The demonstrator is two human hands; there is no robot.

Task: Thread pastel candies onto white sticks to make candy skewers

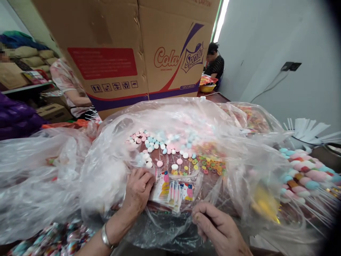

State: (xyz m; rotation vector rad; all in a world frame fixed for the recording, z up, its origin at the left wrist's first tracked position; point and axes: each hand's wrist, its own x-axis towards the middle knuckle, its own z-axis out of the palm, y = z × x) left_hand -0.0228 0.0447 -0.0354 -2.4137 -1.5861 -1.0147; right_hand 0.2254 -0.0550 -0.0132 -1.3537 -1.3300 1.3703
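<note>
My left hand (139, 186) is curled at the left edge of a small printed candy packet (164, 185). Whether the fingertips grip it is hidden. Beside that packet lie several thin wrapped sticks (174, 193) and another printed packet (188, 192). To the right and nearer to me, my right hand (213, 224) is closed in a pinch; I cannot make out anything in it. Behind the packets, pink, white and blue round candies (160, 142) spill from a large clear plastic bag (112, 185). Small coloured ring candies (210, 161) lie on their right.
A big cardboard carton (170, 42) stands at the back. Marshmallow sticks (303, 174) lie at right, with white sticks (306, 128) behind them. Wrapped sweets (55, 238) are at lower left. One person (215, 64) sits beyond the carton, another (69, 85) at left.
</note>
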